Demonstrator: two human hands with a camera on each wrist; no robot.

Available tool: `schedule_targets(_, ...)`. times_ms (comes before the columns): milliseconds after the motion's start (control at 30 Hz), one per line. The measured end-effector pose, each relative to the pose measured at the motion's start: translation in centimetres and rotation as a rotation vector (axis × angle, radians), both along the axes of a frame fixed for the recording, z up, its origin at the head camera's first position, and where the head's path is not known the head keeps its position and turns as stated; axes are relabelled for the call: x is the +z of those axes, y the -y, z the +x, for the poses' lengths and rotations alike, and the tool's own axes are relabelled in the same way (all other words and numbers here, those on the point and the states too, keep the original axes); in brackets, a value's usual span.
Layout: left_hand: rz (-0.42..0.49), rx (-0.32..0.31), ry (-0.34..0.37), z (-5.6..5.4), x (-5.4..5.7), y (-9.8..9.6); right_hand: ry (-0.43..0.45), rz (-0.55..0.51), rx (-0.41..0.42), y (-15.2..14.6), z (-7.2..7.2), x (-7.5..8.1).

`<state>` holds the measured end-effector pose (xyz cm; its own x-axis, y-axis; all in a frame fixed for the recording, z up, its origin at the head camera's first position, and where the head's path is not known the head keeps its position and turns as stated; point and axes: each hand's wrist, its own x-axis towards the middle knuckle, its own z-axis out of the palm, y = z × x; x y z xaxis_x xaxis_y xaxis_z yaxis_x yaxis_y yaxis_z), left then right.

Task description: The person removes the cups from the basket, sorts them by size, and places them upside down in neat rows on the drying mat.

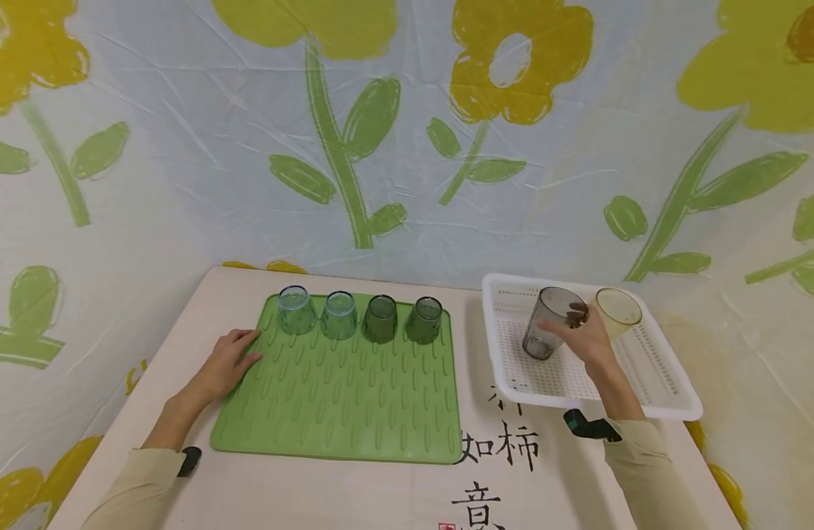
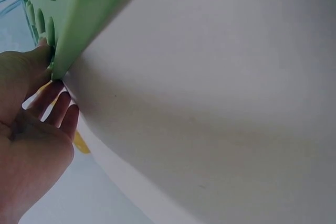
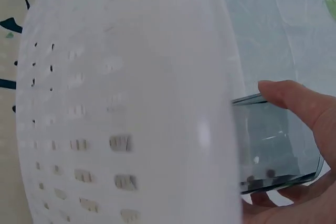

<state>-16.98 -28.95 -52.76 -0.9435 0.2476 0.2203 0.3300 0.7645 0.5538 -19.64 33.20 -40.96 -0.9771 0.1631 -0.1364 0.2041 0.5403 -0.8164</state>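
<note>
In the head view my right hand (image 1: 591,340) grips a tall grey glass tumbler (image 1: 542,333), tilted inside the white basket (image 1: 500,361). A pale yellow glass (image 1: 620,308) stands just right of that hand. The right wrist view shows the thumb and fingers around the grey tumbler (image 3: 273,140), partly hidden behind the basket wall (image 3: 173,77). My left hand (image 1: 224,366) rests at the left edge of the green mat (image 1: 341,401). Its thumb touches the mat's edge (image 2: 65,40) in the left wrist view; its fingers extend beside it.
Along the mat's back edge stand two light blue glasses (image 1: 297,311) (image 1: 339,316) and two dark grey-green glasses (image 1: 380,320) (image 1: 424,322), upside down. Black writing (image 1: 506,445) marks the pale tabletop (image 1: 354,493). A flowered cloth (image 1: 407,221) hangs behind the table.
</note>
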Motion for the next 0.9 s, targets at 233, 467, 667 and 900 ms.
schedule_targets(233,0.014,-0.007,-0.031,-0.2,-0.3,0.2,-0.103,-0.144,0.004,0.7,0.9,-0.2)
schedule_targets(467,0.019,-0.011,-0.060,-0.1,-0.5,0.2,-0.197,-0.337,0.027,1.6,1.7,-0.5)
schedule_targets(667,0.025,-0.007,-0.063,0.0,-0.3,0.1,-0.288,-0.404,0.055,2.4,2.0,-0.6)
schedule_targets(900,0.025,0.001,-0.043,0.2,0.0,0.0,-0.349,-0.457,0.066,3.7,2.3,0.0)
